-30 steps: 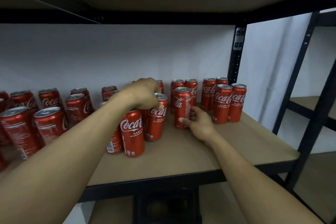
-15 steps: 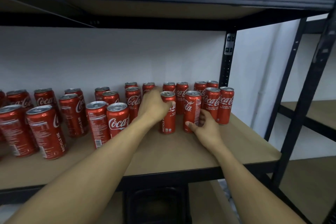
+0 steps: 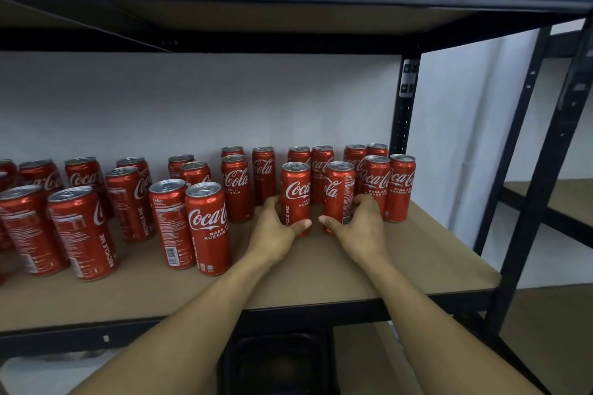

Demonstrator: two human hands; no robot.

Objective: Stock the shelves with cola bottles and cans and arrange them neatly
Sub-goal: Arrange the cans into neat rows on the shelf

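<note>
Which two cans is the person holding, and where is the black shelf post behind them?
Left can (image 3: pixel 296 192), head view: on its white logo.
Right can (image 3: pixel 339 196), head view: middle of its red side.
Shelf post (image 3: pixel 405 128), head view: on the black upright, below its grey plate.

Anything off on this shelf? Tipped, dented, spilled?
Nothing tipped, spilled or visibly dented; every can stands upright. Only untidy: left cans sit loosely scattered with labels facing different ways, unlike the tight right rows.

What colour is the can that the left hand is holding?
The can is red with white lettering and a silver top, best seen in the head view.
</note>
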